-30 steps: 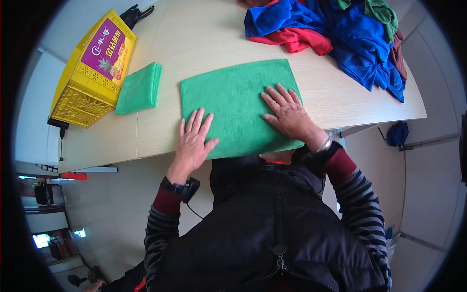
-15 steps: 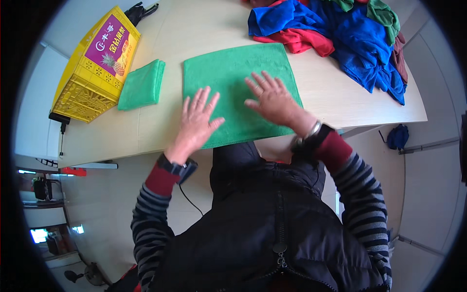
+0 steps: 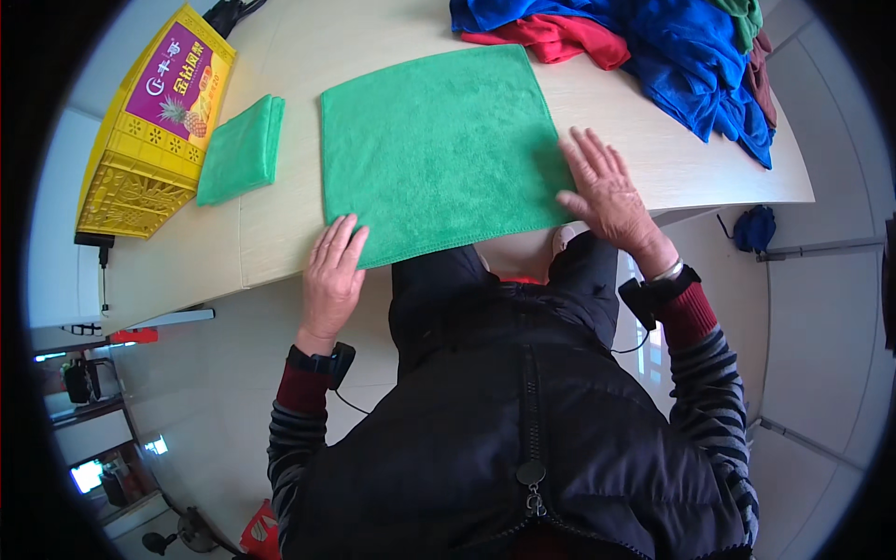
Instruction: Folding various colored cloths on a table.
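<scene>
A green towel (image 3: 439,154) lies spread flat on the table, its near edge at the table's front. My left hand (image 3: 333,275) is at the towel's near left corner, fingers stretched out and close together, their tips by the cloth's edge. At the right edge of the towel is my right hand (image 3: 607,191), its fingers extended and the thumb apart, over or against the cloth's border. Neither hand grips anything. To the left lies a folded green towel (image 3: 241,151), apart from both hands.
A yellow basket (image 3: 149,131) with a purple printed panel stands at the table's left end. Blue cloths (image 3: 686,84), a red cloth (image 3: 560,39) and a green cloth (image 3: 742,23) are heaped at the far right. The pale table (image 3: 280,233) ends just before my body.
My hands have moved apart from the towel's middle: the left toward its near left corner, the right to its right edge. The whole view has shifted slightly.
</scene>
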`<control>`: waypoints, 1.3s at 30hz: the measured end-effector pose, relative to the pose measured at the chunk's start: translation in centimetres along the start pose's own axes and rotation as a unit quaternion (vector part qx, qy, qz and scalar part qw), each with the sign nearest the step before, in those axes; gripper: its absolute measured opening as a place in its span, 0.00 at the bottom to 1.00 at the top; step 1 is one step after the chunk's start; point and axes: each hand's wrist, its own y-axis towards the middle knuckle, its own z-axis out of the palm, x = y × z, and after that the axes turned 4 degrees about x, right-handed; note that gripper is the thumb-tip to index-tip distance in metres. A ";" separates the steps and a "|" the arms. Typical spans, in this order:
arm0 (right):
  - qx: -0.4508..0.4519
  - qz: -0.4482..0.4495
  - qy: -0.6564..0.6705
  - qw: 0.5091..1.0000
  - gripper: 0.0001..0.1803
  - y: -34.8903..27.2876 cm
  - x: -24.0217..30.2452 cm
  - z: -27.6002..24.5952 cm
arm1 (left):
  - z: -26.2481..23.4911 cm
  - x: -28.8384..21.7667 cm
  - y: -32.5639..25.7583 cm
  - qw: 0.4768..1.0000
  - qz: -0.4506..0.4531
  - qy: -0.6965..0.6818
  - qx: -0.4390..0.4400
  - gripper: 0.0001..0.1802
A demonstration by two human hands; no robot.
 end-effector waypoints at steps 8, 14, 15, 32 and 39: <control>0.044 -0.126 0.083 0.987 0.47 0.1 1.4 -0.8 | -0.3 0.6 0.1 0.992 -0.022 -0.070 -0.101 0.22; -0.010 -0.126 0.119 0.985 0.38 0.6 1.5 -0.9 | -2.8 1.3 1.3 0.973 -0.062 -0.173 -0.139 0.17; -0.027 -0.123 0.130 0.983 0.35 0.8 1.3 -1.0 | -3.1 1.3 1.4 0.970 -0.065 -0.192 -0.135 0.16; 0.160 0.085 0.523 0.833 0.10 7.7 -0.6 -5.3 | -5.8 6.8 6.0 0.855 -0.294 -0.421 -0.067 0.15; 0.097 0.193 0.530 0.820 0.14 13.5 -3.2 0.8 | 0.0 12.9 11.8 0.822 -0.301 -0.480 -0.055 0.16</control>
